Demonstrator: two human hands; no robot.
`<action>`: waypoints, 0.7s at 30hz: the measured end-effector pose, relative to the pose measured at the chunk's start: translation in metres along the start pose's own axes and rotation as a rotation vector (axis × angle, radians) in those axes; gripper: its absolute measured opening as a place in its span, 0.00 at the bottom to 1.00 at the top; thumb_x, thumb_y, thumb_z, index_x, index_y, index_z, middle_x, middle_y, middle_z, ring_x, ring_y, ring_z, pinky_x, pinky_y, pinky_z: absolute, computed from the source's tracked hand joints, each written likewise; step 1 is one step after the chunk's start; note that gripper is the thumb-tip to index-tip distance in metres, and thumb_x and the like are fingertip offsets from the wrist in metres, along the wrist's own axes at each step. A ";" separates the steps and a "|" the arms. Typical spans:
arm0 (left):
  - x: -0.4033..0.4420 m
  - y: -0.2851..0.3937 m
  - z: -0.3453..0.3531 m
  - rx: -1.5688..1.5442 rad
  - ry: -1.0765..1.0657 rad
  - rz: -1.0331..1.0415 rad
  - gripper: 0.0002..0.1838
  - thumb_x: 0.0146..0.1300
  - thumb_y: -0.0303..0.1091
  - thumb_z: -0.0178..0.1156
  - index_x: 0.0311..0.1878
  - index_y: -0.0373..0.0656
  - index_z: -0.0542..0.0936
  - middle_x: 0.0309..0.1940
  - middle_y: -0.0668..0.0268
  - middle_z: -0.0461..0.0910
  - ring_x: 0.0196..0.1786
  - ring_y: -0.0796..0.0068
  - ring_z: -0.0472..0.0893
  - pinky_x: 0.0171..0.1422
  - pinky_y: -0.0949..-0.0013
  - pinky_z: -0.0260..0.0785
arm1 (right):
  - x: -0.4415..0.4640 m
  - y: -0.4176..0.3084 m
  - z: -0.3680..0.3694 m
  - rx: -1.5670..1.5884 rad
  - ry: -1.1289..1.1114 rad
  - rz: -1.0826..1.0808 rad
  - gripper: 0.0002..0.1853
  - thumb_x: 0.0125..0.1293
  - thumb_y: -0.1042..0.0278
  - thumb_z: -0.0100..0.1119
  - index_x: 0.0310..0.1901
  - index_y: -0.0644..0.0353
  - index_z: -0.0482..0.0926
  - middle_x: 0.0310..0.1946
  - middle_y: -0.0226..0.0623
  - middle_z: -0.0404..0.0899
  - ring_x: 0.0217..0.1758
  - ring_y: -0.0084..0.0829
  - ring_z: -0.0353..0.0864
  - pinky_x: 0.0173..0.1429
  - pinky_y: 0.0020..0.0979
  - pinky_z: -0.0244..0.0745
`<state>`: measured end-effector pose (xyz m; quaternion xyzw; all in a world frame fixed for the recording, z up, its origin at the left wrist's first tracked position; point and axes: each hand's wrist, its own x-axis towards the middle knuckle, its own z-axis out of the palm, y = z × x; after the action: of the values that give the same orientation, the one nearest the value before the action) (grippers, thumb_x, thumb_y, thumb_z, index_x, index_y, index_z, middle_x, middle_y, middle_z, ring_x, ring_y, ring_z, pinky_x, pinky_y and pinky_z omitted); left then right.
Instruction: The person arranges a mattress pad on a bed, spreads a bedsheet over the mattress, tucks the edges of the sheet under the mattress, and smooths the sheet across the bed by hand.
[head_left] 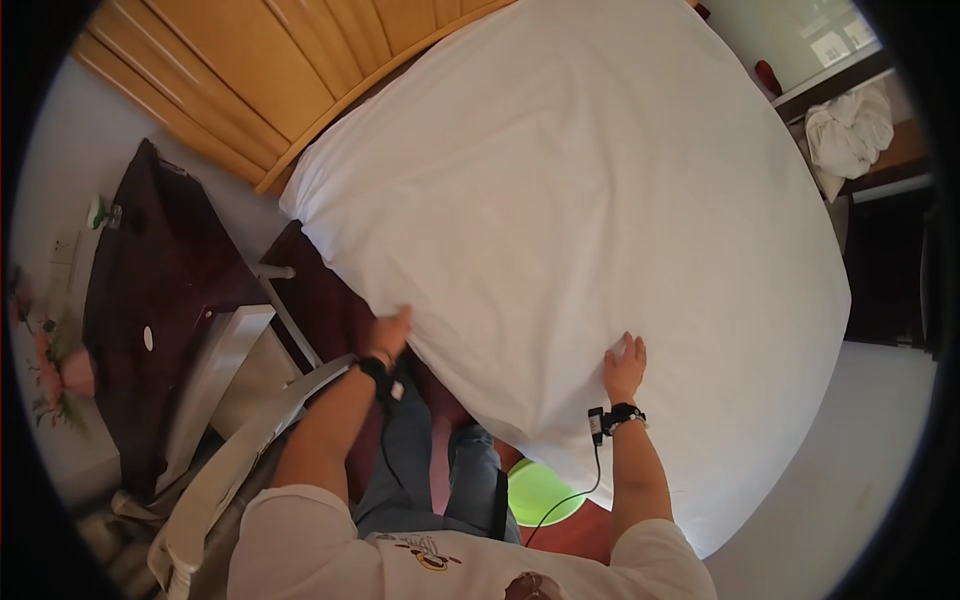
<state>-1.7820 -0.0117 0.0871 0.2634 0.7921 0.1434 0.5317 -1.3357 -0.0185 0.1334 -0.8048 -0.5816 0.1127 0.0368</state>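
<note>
A white bed sheet covers the mattress, with soft creases running across its top. At the near left edge of the bed, my left hand is closed on the sheet's border; its fingers are slightly blurred and partly hidden. My right hand lies palm down on the sheet, open, with its fingers a little apart. Both wrists carry black straps, and a small black device with a cable sits at the right wrist.
A wooden headboard borders the bed's upper left. To the left are a dark nightstand and a pale chair. A bright green basin stands on the floor by my legs. White crumpled cloth lies at the upper right.
</note>
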 end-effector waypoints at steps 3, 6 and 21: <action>0.027 0.045 -0.055 0.063 0.295 0.007 0.33 0.62 0.59 0.46 0.29 0.32 0.80 0.32 0.44 0.79 0.41 0.44 0.78 0.45 0.54 0.68 | 0.004 0.006 -0.012 0.028 -0.019 -0.034 0.30 0.55 0.65 0.62 0.62 0.52 0.67 0.65 0.49 0.61 0.68 0.49 0.57 0.69 0.42 0.57; 0.021 0.070 -0.067 0.236 0.277 0.026 0.30 0.62 0.56 0.48 0.33 0.31 0.80 0.34 0.44 0.79 0.42 0.43 0.78 0.46 0.54 0.69 | -0.004 0.000 -0.033 0.000 -0.075 0.056 0.30 0.54 0.66 0.63 0.61 0.55 0.68 0.63 0.53 0.62 0.67 0.51 0.59 0.68 0.43 0.58; 0.020 0.010 -0.117 0.535 0.532 0.138 0.19 0.64 0.45 0.48 0.34 0.38 0.80 0.32 0.49 0.79 0.39 0.46 0.78 0.43 0.51 0.69 | 0.041 -0.210 -0.025 -0.125 -0.374 -0.306 0.53 0.43 0.37 0.68 0.70 0.47 0.53 0.72 0.52 0.42 0.75 0.52 0.36 0.67 0.68 0.38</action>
<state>-1.8929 0.0139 0.1235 0.3992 0.8921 0.0303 0.2093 -1.5124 0.0895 0.1916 -0.6732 -0.6993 0.2165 -0.1045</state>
